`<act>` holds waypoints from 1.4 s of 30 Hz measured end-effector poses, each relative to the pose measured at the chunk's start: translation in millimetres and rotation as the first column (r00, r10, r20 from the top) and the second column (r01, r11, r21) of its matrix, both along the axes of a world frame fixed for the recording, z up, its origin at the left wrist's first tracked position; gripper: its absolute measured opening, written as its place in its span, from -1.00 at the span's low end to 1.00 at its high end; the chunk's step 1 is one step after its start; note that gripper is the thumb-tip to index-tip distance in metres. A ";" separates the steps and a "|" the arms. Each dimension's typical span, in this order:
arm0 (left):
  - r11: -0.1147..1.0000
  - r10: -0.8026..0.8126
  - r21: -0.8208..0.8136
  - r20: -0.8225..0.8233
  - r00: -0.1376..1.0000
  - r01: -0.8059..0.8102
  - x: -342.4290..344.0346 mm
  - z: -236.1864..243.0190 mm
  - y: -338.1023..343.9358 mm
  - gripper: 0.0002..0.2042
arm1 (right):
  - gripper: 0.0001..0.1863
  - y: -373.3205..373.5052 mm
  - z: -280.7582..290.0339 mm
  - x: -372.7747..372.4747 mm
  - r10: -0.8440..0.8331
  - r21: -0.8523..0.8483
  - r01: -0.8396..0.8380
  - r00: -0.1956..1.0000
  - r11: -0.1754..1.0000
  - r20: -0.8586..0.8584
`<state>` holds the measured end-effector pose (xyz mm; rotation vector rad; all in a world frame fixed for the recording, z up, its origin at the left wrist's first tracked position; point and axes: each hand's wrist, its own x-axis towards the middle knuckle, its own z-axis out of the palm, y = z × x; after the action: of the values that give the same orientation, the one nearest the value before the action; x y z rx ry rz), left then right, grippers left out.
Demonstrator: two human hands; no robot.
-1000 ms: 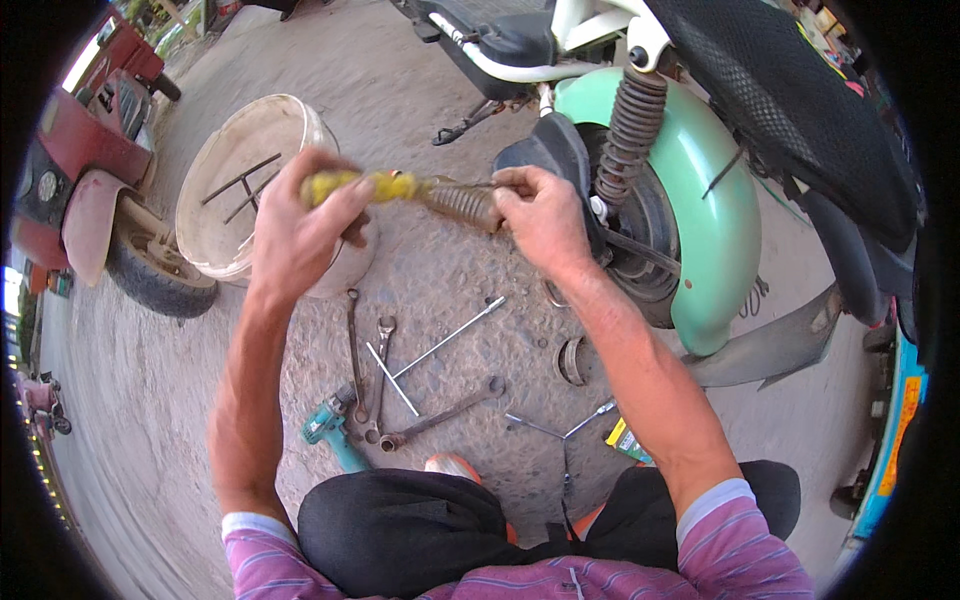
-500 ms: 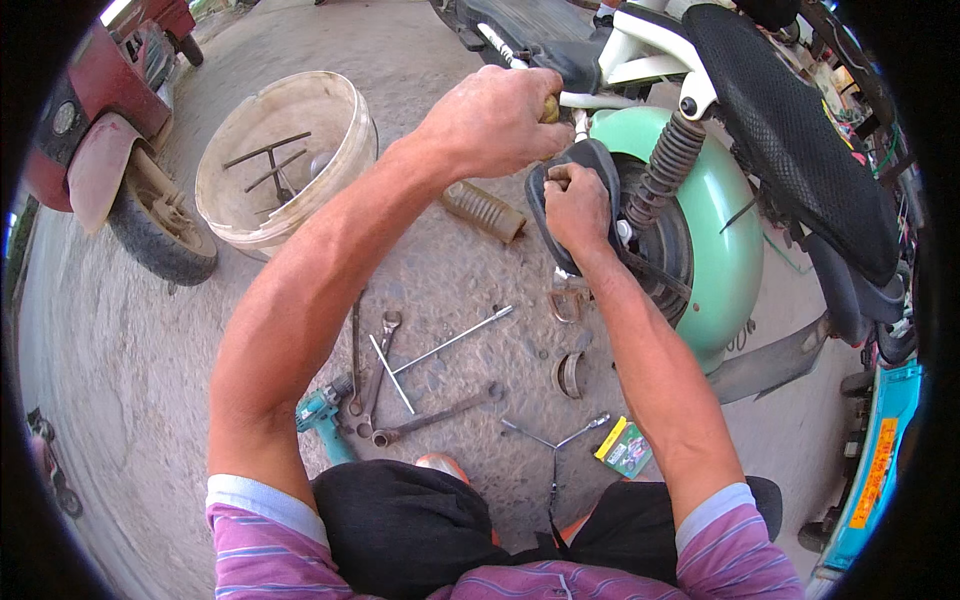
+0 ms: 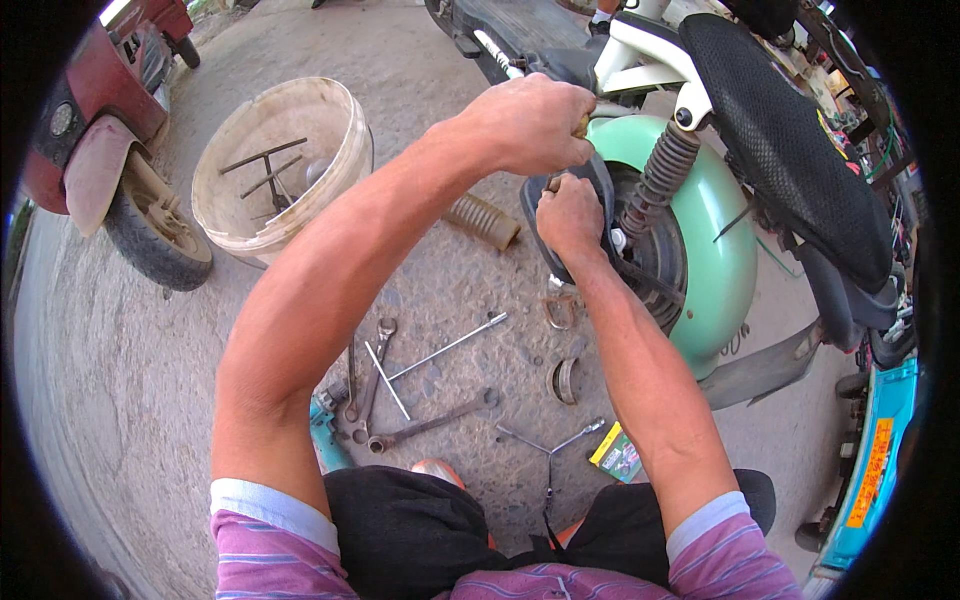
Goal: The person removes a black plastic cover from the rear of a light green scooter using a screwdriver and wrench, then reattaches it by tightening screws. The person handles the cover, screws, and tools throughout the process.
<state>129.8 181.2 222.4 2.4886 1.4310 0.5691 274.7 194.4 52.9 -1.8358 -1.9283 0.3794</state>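
My left hand is a closed fist around a yellowish handle, of which only a small end shows. The tool's far part is hidden. Just below it, my right hand is closed over the black oval part beside the scooter's rear wheel; the fingers are pinched and what they hold is hidden. Behind that part sit the dark wheel and the pale green rear fender. A coil shock absorber rises next to the wheel to the white frame.
A dirty white bucket holding T-shaped tools stands left. On the ground lie a ribbed tube, a T-handle wrench, spanners, a teal power drill, a Y-shaped wrench and a small box. A red vehicle's wheel is far left.
My left fist has shifted right and slightly down, covering more of the yellowish handle. My right hand stays at the black part, its wrist turned a little.
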 end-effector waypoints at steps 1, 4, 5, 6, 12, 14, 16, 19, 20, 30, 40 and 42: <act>1.000 -0.017 -0.001 0.006 1.000 0.018 2.2 0.2 1.3 -0.65 | -0.71 -0.1 -0.4 0.9 0.007 -0.002 -0.007 1.000 1.000 0.001; 0.999 -0.045 0.014 -0.034 0.998 0.046 6.3 -0.6 4.6 -0.66 | -0.72 1.5 -2.4 2.7 0.026 0.005 -0.027 0.999 1.000 0.024; 0.999 -0.034 0.004 -0.047 0.998 0.034 7.7 -1.1 5.8 -0.66 | -0.72 2.4 -2.8 3.1 0.036 0.013 -0.036 0.999 0.999 0.041; 1.000 -0.023 -0.006 -0.060 0.998 0.023 9.5 -1.2 7.7 -0.66 | -0.72 3.6 -2.7 3.3 0.044 0.005 -0.044 0.998 0.999 0.043; 1.000 -0.026 -0.004 -0.087 0.996 0.026 16.7 1.4 17.8 -0.66 | -0.69 -11.8 6.5 5.7 0.104 0.054 -0.109 0.991 0.993 0.078; 1.000 -0.009 -0.025 -0.095 0.995 0.006 19.3 2.1 20.4 -0.65 | -0.65 -30.6 9.6 11.0 0.110 0.073 -0.107 0.993 0.992 -0.040; 0.999 0.020 -0.030 -0.099 0.995 -0.023 22.5 1.4 22.1 -0.65 | -0.58 -54.4 9.6 19.5 0.155 0.111 -0.137 0.973 0.984 -0.171; 1.000 0.003 -0.024 -0.141 0.990 -0.007 25.3 3.4 26.7 -0.64 | -0.58 -85.8 5.7 34.1 0.178 0.135 -0.144 0.941 0.980 -0.287; 1.000 -0.014 0.000 -0.146 0.989 0.014 25.7 5.1 28.7 -0.63 | -0.63 -92.3 3.5 35.3 0.166 0.177 -0.117 0.940 0.977 -0.299; 0.999 0.028 -0.032 -0.223 0.974 -0.036 36.5 14.5 40.0 -0.54 | -0.82 -133.1 -11.3 36.3 0.321 0.165 -0.277 0.774 0.947 -0.546; 0.963 0.242 0.017 -0.480 0.843 -0.267 68.3 27.5 33.7 -0.54 | -0.77 -126.9 -19.4 46.2 0.276 0.004 -0.365 0.698 0.931 -0.661; 0.965 0.238 0.009 -0.439 0.866 -0.261 69.3 26.3 32.2 -0.56 | -0.77 -127.1 -22.3 45.3 0.287 0.000 -0.388 0.681 0.922 -0.674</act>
<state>199.1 213.4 248.7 2.5085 1.9200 -0.0038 320.0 67.3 30.6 -1.1402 -1.7173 1.1562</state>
